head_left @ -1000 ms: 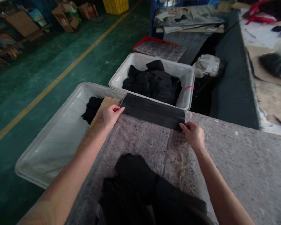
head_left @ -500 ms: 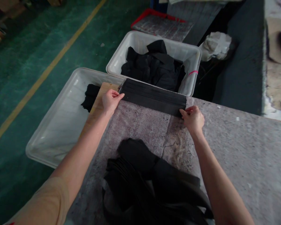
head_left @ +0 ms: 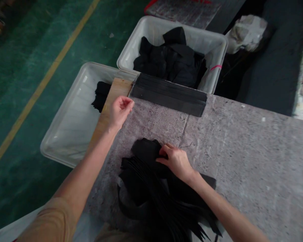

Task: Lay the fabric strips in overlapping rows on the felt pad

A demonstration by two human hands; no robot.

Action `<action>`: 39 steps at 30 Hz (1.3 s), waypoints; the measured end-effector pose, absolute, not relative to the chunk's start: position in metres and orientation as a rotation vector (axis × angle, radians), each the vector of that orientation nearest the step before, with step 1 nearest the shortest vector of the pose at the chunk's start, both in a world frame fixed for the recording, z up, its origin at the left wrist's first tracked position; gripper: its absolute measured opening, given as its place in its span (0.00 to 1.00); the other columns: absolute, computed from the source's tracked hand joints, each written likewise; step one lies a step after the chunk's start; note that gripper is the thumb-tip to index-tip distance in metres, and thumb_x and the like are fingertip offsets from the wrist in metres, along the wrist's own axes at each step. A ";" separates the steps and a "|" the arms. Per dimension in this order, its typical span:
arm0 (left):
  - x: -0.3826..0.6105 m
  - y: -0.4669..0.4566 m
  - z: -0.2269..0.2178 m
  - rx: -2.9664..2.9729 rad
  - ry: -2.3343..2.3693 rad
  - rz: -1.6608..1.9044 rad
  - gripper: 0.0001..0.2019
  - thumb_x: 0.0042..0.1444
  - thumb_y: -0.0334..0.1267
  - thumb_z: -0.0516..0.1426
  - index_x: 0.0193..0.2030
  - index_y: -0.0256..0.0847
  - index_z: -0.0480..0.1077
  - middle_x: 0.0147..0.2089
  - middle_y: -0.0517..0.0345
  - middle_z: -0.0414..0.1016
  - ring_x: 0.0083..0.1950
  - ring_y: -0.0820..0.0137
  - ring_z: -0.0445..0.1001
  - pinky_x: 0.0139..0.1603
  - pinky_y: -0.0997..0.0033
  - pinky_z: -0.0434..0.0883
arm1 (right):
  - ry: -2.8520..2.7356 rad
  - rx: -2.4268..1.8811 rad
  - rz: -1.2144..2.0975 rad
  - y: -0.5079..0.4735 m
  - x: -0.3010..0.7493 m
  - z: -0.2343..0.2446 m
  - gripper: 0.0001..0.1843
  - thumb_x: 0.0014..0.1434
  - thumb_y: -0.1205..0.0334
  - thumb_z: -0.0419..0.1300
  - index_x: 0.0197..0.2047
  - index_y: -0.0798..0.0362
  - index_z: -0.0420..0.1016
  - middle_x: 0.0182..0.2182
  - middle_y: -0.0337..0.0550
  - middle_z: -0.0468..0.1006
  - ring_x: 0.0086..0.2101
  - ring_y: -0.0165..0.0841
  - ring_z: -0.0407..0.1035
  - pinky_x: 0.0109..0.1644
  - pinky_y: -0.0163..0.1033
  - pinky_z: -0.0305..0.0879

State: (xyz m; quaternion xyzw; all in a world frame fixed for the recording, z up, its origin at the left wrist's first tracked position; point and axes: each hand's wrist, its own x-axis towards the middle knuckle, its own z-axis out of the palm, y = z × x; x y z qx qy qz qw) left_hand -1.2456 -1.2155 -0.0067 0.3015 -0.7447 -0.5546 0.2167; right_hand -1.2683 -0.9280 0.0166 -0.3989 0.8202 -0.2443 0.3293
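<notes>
A neat stack of flat black fabric strips (head_left: 169, 95) lies along the table's far edge. My left hand (head_left: 120, 111) hovers just short of its left end, fingers curled towards the thumb, with nothing visible in them. Nearer to me lies a loose heap of black fabric pieces (head_left: 151, 188), some fanned out in layers. Over the heap's upper part is my right hand (head_left: 176, 163), its fingers bent and a gap showing between thumb and forefinger. Its fingertips are at a wide black piece (head_left: 146, 149); whether they touch it is hard to tell.
Beyond the table (head_left: 255, 161) stands a white bin (head_left: 131, 47) full of black pieces. A second white bin (head_left: 65, 117) on the left holds a few black pieces, with a wooden board (head_left: 113, 97) along its table side. A whitish bundle (head_left: 247, 33) sits at back right.
My right hand has left the stack's right end and come back to the loose heap. My left hand has let go of the stack's left end and stays close by.
</notes>
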 end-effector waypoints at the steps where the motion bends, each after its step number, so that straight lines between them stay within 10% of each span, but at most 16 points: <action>1: -1.237 -1.206 -0.003 0.788 -2.182 -1.596 0.12 0.52 0.46 0.62 0.35 0.39 0.69 0.30 0.60 0.71 0.29 0.76 0.69 0.29 0.78 0.66 | 2.168 -1.075 -0.574 -0.929 -1.263 0.018 0.09 0.57 0.54 0.64 0.36 0.50 0.73 0.34 0.40 0.76 0.32 0.33 0.70 0.32 0.35 0.59; 9: -1.196 -1.166 0.028 -0.051 -2.885 -1.711 0.15 0.47 0.48 0.67 0.40 0.44 0.76 0.40 0.54 0.76 0.45 0.63 0.72 0.49 0.65 0.67 | 2.044 -1.036 -0.831 -0.933 -1.274 0.033 0.06 0.60 0.62 0.62 0.32 0.49 0.69 0.32 0.36 0.75 0.32 0.29 0.69 0.33 0.32 0.58; 22: -1.240 -1.218 0.028 0.798 -2.571 -1.600 0.17 0.43 0.51 0.67 0.30 0.39 0.72 0.20 0.65 0.65 0.18 0.77 0.61 0.17 0.79 0.57 | 2.167 -0.816 -0.750 -0.907 -1.355 0.029 0.15 0.58 0.51 0.59 0.26 0.51 0.69 0.20 0.35 0.67 0.24 0.29 0.63 0.28 0.34 0.53; 30: -1.272 -1.249 0.006 0.899 -2.178 -1.951 0.21 0.42 0.50 0.67 0.37 0.36 0.73 0.33 0.59 0.72 0.26 0.77 0.67 0.21 0.81 0.66 | 2.304 -0.466 -1.176 -0.887 -1.416 0.001 0.18 0.49 0.47 0.61 0.31 0.54 0.75 0.23 0.38 0.72 0.24 0.30 0.62 0.28 0.35 0.57; 39: -1.295 -1.258 -0.011 1.009 -2.151 -1.640 0.18 0.41 0.47 0.67 0.25 0.38 0.65 0.20 0.68 0.62 0.16 0.82 0.56 0.15 0.80 0.51 | 2.735 -0.288 -0.953 -0.896 -1.432 -0.004 0.22 0.50 0.39 0.59 0.25 0.52 0.72 0.18 0.38 0.68 0.21 0.30 0.60 0.25 0.35 0.51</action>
